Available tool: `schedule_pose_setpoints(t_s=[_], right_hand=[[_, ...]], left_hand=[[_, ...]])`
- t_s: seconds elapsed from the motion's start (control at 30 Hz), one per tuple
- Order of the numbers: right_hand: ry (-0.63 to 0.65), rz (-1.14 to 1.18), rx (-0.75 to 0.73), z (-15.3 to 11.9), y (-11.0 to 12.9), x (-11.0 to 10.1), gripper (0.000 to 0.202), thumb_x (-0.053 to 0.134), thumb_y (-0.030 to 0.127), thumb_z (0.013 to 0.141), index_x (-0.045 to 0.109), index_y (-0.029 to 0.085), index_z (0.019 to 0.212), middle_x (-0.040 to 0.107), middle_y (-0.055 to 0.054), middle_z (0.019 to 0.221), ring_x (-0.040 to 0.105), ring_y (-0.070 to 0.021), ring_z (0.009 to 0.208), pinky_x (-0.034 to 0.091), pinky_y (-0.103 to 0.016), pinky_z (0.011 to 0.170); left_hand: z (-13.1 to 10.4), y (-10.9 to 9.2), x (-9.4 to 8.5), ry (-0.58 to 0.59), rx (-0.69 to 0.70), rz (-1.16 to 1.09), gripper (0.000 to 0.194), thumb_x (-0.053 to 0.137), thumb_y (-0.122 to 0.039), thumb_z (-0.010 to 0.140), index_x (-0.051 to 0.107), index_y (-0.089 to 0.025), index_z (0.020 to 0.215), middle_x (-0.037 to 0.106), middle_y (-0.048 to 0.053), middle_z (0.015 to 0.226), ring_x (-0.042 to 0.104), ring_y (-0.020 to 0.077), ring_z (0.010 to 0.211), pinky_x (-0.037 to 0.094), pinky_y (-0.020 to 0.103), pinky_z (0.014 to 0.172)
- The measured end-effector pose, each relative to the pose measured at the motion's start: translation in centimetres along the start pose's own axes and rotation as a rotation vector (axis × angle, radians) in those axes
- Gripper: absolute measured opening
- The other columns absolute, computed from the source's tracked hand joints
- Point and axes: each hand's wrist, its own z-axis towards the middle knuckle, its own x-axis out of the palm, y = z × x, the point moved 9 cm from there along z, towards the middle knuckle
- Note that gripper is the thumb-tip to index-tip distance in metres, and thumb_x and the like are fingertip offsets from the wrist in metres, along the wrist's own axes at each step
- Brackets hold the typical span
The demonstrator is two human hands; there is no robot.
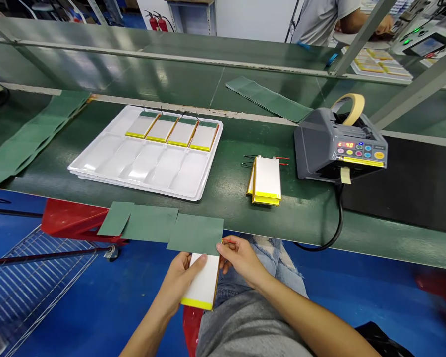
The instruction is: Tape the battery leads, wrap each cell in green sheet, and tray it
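Holding a flat, rectangular white slab (203, 283) against thin green sheeting (196, 233).

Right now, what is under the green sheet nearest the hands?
The white cell held by the left hand runs under the green sheet, which also overlaps the table edge. The cell's covered far end cannot be seen.

The cell (201, 281) looks smooth, the green sheet (196, 233) matt paper, the tray (113, 159) glossy plastic.
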Motion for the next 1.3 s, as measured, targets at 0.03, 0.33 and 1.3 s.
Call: schedule_pose_setpoints(t_s=[0.03,0.33,1.3], right_hand=[[-0.009,-0.013,0.001,0.1,0.0,0.0,0.046,0.071,0.055,0.063,0.053,0.015,0.076,0.054,0.005,0.054,0.053,-0.0085,0.044,0.043,-0.019,0.039],[-0.071,-0.093,-0.039,0.0,1.5,0.0,0.041,0.068,0.052,0.065,0.048,0.017,0.071,0.049,0.008,0.047,0.047,-0.0059,0.036,0.034,-0.015,0.033],[0.223,-0.370,-0.278,-4.5,10.9,-1.9,0.034,0.066,0.042,0.077,0.048,0.016,0.066,0.043,0.005,0.059,0.035,-0.0072,0.055,0.027,-0.022,0.052]], left_hand=[[0.0,0.0,-0.1,-0.016,-0.008,0.003,0.042,0.078,-0.048,0.058,0.059,-0.015,0.075,0.067,0.002,0.061,0.060,0.0157,0.047,0.045,0.024,0.042],[-0.3,0.5,0.3,-0.070,-0.057,-0.003,0.047,0.070,-0.062,0.059,0.053,-0.018,0.060,0.056,-0.002,0.043,0.050,0.0130,0.035,0.037,0.022,0.035],[-6.2,-8.5,7.5,0.379,0.887,0.709,0.089,0.067,-0.024,0.076,0.009,-0.038,0.142,0.038,-0.014,0.051,0.035,0.0076,0.043,0.033,0.015,0.046]])
